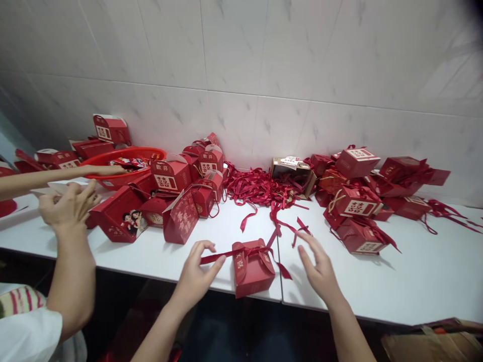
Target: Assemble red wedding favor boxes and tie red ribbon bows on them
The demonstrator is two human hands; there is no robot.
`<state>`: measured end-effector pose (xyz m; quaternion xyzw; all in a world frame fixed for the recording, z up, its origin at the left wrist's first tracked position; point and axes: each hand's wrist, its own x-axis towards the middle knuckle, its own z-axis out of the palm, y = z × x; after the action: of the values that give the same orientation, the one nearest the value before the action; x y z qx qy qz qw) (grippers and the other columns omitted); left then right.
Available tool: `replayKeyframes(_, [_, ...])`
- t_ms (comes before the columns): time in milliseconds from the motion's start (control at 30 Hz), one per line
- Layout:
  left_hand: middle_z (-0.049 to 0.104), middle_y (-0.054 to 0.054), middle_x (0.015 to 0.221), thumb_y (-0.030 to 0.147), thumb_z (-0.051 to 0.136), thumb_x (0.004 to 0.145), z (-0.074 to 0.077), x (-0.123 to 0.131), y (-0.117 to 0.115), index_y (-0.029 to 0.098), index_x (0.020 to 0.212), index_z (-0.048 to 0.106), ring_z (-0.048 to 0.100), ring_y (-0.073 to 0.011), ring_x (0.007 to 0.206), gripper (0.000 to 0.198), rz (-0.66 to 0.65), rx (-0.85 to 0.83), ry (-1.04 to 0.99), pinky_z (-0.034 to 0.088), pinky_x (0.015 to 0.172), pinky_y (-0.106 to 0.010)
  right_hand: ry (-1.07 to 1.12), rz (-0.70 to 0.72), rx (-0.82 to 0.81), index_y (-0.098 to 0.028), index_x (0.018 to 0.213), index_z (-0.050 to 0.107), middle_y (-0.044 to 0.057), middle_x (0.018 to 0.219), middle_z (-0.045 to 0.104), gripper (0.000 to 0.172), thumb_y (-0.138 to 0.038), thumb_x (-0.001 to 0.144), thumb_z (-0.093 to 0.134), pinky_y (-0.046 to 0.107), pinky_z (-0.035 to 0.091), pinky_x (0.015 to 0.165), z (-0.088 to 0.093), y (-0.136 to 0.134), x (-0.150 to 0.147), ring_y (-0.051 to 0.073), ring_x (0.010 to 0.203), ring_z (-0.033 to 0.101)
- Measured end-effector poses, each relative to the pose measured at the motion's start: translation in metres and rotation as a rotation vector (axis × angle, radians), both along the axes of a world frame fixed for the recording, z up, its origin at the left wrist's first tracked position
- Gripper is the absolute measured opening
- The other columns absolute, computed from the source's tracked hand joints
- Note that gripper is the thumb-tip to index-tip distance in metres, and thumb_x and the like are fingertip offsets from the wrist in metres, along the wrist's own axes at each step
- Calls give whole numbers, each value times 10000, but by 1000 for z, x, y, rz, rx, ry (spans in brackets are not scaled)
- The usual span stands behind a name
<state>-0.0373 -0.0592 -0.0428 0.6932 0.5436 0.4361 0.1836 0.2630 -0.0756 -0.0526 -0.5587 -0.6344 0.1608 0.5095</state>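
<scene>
Location: the red gift box of folded card with curved top flaps (255,287) sits at the front edge of the white, flat-topped bench (433,266), left of the seam between 2 tops. A dark red, narrow fabric ribbon (248,253) is looped in a bow across its top.

Grip status: the left hand (196,276) is wide, thumb and fingertips apart, 1 ribbon tail crossing the gap; whether any finger bears on that tail cannot be told. The right hand (319,266) is wide and clear of the box.

Handling: the box should be light; its contents are hidden. The walls appear stiff, yet likely dent under a hard squeeze. The ribbon appears soft and probably slippery.

Hold points: support the box low on 2 opposite side walls. Take ribbon tails near the knot; avoid lifting by the bow.
</scene>
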Motion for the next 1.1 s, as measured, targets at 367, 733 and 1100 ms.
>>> replayKeyframes(367, [503, 31, 752, 347, 586, 792, -1, 41, 13, 230, 884, 440, 525, -165, 685, 208, -205, -209, -57, 421, 669, -290, 175, 335, -307, -212, 1281, 438, -42, 707, 477, 416, -372, 901, 497, 253, 433, 574, -4, 11, -57, 129, 594, 502])
replayKeyframes(733, [492, 33, 582, 372, 427, 848, 9, -12, 42, 177, 742, 552, 453, -140, 564, 255, -402, -589, 116, 331, 555, -232, -243, 374, -160, -206, 616, 369, -37, 645, 392, 264, -202, 799, 560, 235, 317, 548, -1, 12, -4, 112, 572, 396])
replayKeyframes(1100, [487, 30, 465, 499, 469, 884, 46, 2, 16, 97, 818, 715, 386, -84, 465, 476, -844, -742, -105, 361, 537, -217, -27, 176, 169, -173, 493, 528, -22, 611, 358, 335, -216, 816, 606, 238, 316, 483, 10, -1, -55, 107, 533, 395])
